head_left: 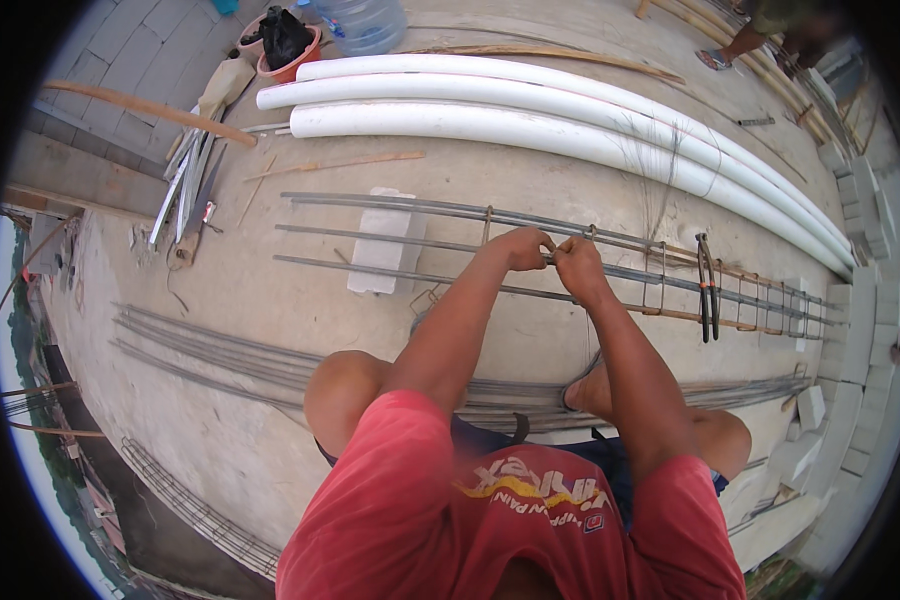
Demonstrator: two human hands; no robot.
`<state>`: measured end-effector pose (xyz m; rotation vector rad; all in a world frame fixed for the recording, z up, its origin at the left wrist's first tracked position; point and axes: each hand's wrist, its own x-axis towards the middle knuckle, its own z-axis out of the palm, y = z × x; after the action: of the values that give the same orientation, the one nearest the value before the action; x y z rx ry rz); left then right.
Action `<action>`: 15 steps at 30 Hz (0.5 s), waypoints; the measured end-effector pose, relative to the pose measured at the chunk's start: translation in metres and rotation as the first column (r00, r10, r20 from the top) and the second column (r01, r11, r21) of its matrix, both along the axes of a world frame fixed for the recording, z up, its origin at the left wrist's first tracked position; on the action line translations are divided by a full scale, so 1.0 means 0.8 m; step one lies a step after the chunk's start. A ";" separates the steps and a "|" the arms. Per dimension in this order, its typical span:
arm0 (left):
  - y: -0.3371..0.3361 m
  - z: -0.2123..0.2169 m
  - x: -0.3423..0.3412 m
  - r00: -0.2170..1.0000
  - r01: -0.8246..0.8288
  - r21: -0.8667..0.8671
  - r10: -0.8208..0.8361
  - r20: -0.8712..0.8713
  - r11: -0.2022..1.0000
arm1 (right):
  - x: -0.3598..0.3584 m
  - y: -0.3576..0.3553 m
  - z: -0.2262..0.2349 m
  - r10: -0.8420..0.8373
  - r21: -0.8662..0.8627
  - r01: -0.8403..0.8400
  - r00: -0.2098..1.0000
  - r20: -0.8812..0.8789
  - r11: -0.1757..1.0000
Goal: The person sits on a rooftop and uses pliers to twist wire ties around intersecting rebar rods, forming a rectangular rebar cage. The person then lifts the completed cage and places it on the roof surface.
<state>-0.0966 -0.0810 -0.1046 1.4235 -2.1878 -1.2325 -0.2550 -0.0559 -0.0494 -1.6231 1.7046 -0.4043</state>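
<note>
Hands [526, 249] together over rebar [635, 272], fingers [568, 246] curled, grip unclear

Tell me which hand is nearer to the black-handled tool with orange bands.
Right. The right hand is to the left of the black-handled tool; the left hand is farther left, beyond the right one.

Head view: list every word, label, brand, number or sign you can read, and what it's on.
Red shirt: large white lettering with a yellow wavy band, smaller lettering and a small square emblem; wording and brand withheld.
White pipes: any print too small to read.
Blue water jug: any marking too small to read.
No other readable text.
</note>
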 end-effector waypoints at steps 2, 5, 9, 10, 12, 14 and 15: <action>0.002 0.007 -0.005 0.998 0.006 0.057 -0.010 0.056 0.998 | -0.002 -0.005 0.000 0.010 0.013 -0.010 0.999 -0.033 1.000; 0.011 0.029 -0.013 0.994 -0.020 0.054 0.014 0.108 0.998 | -0.009 -0.013 -0.001 0.031 0.032 -0.028 0.997 -0.066 0.999; 0.025 0.035 -0.014 0.989 -0.109 0.025 0.106 0.099 0.994 | -0.017 -0.009 0.011 0.171 -0.099 -0.195 0.963 -0.209 0.976; 0.026 0.034 -0.013 0.990 -0.107 0.019 0.105 0.098 0.994 | -0.017 -0.006 0.014 0.210 -0.169 -0.262 0.938 -0.276 0.950; 0.028 0.031 -0.010 0.989 -0.113 0.010 0.112 0.097 0.993 | -0.011 -0.007 0.041 0.371 0.070 -0.386 0.798 -0.474 0.920; 0.030 0.021 -0.006 0.989 -0.118 -0.004 0.118 0.090 0.993 | 0.001 -0.005 0.074 0.508 0.196 -0.497 0.633 -0.584 0.846; 0.028 0.023 -0.007 0.990 -0.109 -0.015 0.110 0.085 0.994 | 0.003 -0.001 0.086 0.544 0.198 -0.557 0.565 -0.621 0.806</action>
<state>-0.1021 -0.0584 -0.0862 1.5980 -2.1345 -1.1416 -0.2528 -0.0563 0.0195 -2.3838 1.4947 0.5442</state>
